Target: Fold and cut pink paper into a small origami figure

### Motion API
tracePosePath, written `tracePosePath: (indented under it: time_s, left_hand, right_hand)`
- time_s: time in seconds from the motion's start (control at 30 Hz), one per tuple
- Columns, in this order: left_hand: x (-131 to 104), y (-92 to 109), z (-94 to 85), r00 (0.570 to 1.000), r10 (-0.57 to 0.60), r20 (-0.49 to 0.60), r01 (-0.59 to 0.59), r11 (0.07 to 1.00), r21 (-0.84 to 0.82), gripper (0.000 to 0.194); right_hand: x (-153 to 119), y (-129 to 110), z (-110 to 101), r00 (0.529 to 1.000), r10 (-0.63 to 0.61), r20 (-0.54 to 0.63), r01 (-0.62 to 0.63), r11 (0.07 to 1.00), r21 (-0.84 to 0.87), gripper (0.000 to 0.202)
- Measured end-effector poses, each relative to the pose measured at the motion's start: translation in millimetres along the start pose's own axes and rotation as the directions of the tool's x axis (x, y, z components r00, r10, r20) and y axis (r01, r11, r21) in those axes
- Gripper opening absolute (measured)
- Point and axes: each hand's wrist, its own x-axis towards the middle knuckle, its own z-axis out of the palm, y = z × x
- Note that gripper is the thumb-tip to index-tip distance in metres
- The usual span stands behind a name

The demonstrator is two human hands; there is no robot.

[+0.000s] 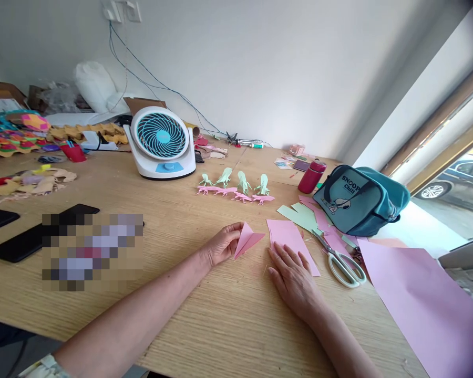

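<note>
My left hand (224,244) is closed on a folded piece of pink paper (247,240), which it holds just above the table. The paper has a pointed, wing-like fold facing right. My right hand (294,275) lies flat with fingers stretched out over the lower left part of a pink paper rectangle (289,236). Right of that hand are scissors (345,268) with white handles, their blades towards green and pink paper scraps (303,216). Beyond my hands stand several folded green paper figures (242,181), with a row of pink ones (220,190) in front.
A teal bag (350,197) and a red bottle (312,176) stand at the right. A large pink sheet (421,294) covers the right edge. A white fan (163,139) stands at the back. Black flat objects (35,236) and a blurred-out patch (94,252) are at the left.
</note>
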Motion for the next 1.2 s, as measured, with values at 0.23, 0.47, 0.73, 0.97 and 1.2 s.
tracePosePath:
  time_s: [0.23, 0.47, 0.73, 0.97, 1.2]
  left_hand:
    - [-10, 2, 4.6, 0.998, 0.027, 0.048, -0.03, 0.998, 0.062, 0.028]
    - [-11, -4, 9.6, 0.997, 0.073, -0.005, -0.071, 0.975, 0.21, 0.03]
    - [-10, -9, 9.6, 0.984, 0.175, 0.012, -0.162, 0.882, 0.443, 0.025]
    - [-10, -7, 8.4, 0.991, 0.117, 0.063, -0.133, 0.874, 0.468, 0.026]
    - [-14, -2, 11.0, 0.993, 0.089, 0.074, -0.114, 0.878, 0.465, 0.026]
  right_hand:
    - [8, 24, -21, 0.993, -0.051, -0.102, 0.036, 0.989, -0.143, 0.036]
    - [26, -12, -42, 0.932, -0.193, -0.305, 0.258, 0.947, 0.189, 0.037]
    - [26, -28, -12, 0.921, -0.22, -0.321, 0.321, 0.896, 0.308, 0.03]
    - [24, -20, -18, 0.945, -0.188, -0.269, 0.284, 0.88, 0.382, 0.02]
    - [22, -15, -17, 0.953, -0.189, -0.238, 0.278, 0.859, 0.43, 0.019]
